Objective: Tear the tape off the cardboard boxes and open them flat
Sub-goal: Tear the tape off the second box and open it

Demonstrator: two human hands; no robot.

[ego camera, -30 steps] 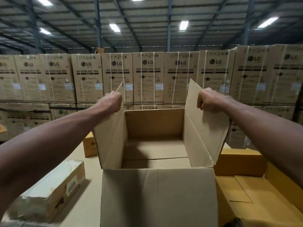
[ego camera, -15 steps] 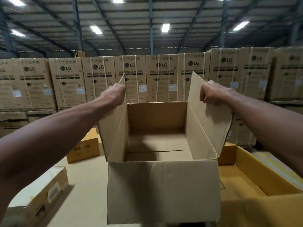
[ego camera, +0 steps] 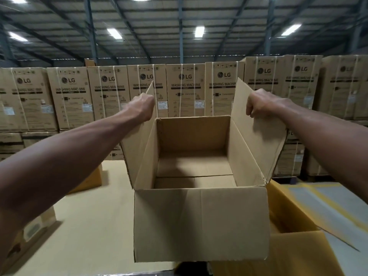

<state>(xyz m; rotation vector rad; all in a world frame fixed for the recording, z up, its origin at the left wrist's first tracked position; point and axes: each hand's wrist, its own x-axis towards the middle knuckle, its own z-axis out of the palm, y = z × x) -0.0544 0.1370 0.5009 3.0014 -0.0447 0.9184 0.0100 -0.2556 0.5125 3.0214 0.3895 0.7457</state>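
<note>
An empty brown cardboard box (ego camera: 201,224) is held up in front of me with its top open and its side flaps raised. My left hand (ego camera: 142,107) grips the upper edge of the left flap (ego camera: 139,144). My right hand (ego camera: 260,104) grips the upper edge of the right flap (ego camera: 253,144). The near wall of the box faces me. Inside, the bottom flaps (ego camera: 194,172) lie closed with a seam across. I see no tape on the box.
A yellow open box (ego camera: 286,222) lies low on the right beside the held box. A small yellow box (ego camera: 89,182) and a wrapped carton (ego camera: 33,232) sit on the tan surface (ego camera: 89,226) at left. Stacked washing-machine cartons (ego camera: 185,90) form a wall behind.
The box and both hands have kept their grip while the view shifted; the box appears lifted slightly higher and further right against the stacked cartons.
</note>
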